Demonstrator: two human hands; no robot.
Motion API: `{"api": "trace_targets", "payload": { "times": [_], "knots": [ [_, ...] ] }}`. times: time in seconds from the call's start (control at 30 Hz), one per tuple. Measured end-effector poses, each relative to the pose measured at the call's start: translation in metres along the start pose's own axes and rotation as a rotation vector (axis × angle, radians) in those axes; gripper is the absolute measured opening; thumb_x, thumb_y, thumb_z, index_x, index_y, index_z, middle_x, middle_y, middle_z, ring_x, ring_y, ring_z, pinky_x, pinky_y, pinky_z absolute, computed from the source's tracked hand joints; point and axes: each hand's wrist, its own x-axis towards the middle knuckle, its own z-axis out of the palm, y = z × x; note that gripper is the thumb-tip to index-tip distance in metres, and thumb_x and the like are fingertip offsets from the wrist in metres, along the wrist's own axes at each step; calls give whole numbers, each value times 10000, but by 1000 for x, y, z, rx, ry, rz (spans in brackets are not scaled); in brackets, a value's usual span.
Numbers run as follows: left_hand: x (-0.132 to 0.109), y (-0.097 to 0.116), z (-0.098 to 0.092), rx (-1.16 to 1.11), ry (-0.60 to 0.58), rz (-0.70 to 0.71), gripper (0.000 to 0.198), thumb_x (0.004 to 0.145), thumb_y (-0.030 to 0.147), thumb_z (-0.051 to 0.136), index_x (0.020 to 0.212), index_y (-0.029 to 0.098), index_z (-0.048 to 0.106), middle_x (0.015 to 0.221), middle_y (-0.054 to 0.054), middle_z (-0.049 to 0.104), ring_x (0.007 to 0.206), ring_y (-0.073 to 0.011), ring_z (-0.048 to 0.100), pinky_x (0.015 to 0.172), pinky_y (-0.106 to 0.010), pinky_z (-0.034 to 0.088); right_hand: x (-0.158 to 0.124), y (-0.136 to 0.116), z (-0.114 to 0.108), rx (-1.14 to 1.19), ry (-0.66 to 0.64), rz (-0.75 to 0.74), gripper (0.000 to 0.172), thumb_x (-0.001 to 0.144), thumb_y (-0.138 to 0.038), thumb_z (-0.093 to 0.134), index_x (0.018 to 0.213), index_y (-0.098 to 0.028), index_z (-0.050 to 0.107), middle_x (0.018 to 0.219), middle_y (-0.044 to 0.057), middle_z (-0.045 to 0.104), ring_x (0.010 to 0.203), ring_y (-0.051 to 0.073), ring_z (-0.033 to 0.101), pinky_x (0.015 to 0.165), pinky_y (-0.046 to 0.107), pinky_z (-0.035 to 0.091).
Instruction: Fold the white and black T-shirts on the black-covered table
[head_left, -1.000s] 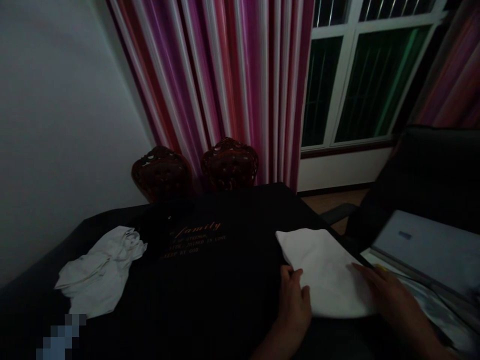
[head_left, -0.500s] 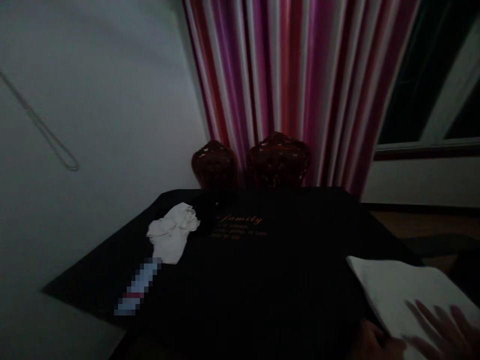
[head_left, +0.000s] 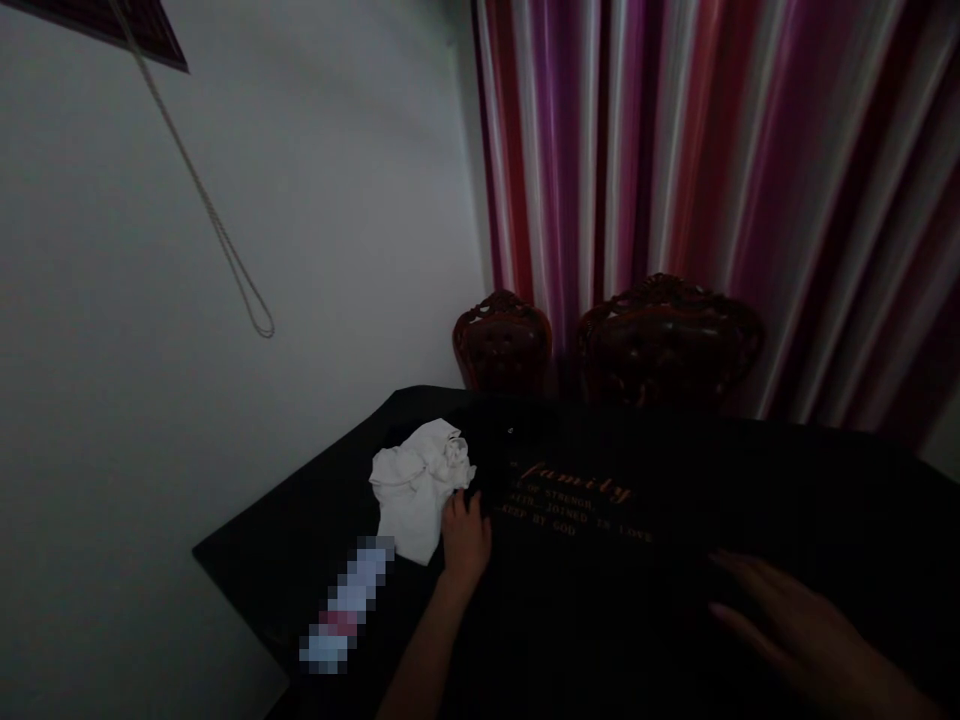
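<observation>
A crumpled white cloth garment (head_left: 416, 485) lies on the left part of a table with a black cover (head_left: 585, 620). My left hand (head_left: 466, 535) reaches forward to the garment's right edge. Its fingertips are at the fabric, apart from one another, and no grip on it shows. Over the right part of the black cover, my right hand (head_left: 795, 610) is held with thumb and fingers spread, holding nothing. The dim light blurs its outline.
A pixelated strip-shaped object (head_left: 346, 605) lies at the table's left edge, below the garment. Two carved dark wooden chairs (head_left: 502, 345) stand behind the table, before a striped curtain (head_left: 622, 150). A cord (head_left: 214, 215) hangs on the pale wall (head_left: 337, 200).
The view has swung right to left, so the table scene sits further right. My hands have left the folded white cloth, which is out of view. My left hand has come to the crumpled garment.
</observation>
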Motion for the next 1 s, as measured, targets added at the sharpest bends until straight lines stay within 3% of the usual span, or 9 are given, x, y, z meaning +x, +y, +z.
{"api": "trace_targets", "payload": {
  "times": [0.1,0.2,0.3,0.5,0.6,0.7,0.77,0.9,1.0],
  "knots": [
    [21,-18,8,19,30,-36,375,928,383,564,1247,186,540,1292,-100,539,1110,-237,565,942,-467,491,94,-62,48,63,-206,-102,521,914,-528,470,1308,-196,541,1339,100,530,1205,233,512,1048,352,403],
    [37,-35,27,32,49,-70,363,938,330,530,1286,227,541,1350,-101,520,1223,-260,496,1048,-456,407,191,-103,90,69,-197,-50,444,946,-393,446,1283,-116,528,1287,123,548,1150,197,543,1011,276,409],
    [48,-54,49,98,92,-77,413,954,240,426,1358,221,507,1438,-108,453,1354,-276,369,1137,-425,295,265,-117,123,31,-138,17,447,950,-301,446,1330,-65,467,1319,154,512,1179,202,520,1026,269,380],
    [61,-78,75,147,179,-49,586,910,197,441,1475,309,333,1564,-97,247,1420,-319,252,1139,-501,259,345,-113,165,-58,-40,152,644,847,-34,427,1471,-43,264,1450,219,363,1367,301,302,1084,422,297],
    [63,-79,77,149,193,-32,668,876,166,467,1470,412,288,1577,-74,212,1415,-329,261,1120,-537,259,365,-119,170,-64,-44,177,558,796,-23,497,1349,-73,451,1385,215,447,1350,349,315,1040,470,324],
    [63,-78,75,132,171,-50,629,872,203,482,1454,392,341,1583,-73,197,1420,-342,240,1122,-551,242,387,-137,145,-26,-14,103,320,825,-53,502,1134,-84,577,1100,174,626,1112,283,547,932,373,398],
    [63,-78,75,112,156,-64,627,869,218,481,1469,331,338,1582,-82,205,1428,-326,226,1141,-524,228,403,-153,106,19,74,29,300,859,-63,466,1147,-85,549,991,132,646,944,213,595,836,291,415],
    [63,-77,74,67,188,-86,636,868,221,483,1481,267,319,1569,-104,228,1422,-295,245,1156,-473,224,415,-175,-8,77,403,-45,345,930,-106,366,1260,-30,436,1125,152,579,989,156,527,834,240,372],
    [61,-70,64,-24,216,-101,568,887,215,459,1449,225,375,1540,-137,274,1407,-308,275,1147,-476,236,388,-179,-92,112,589,-121,312,919,-146,434,1187,-4,508,1066,119,591,902,108,505,769,210,363]
  ]
}}
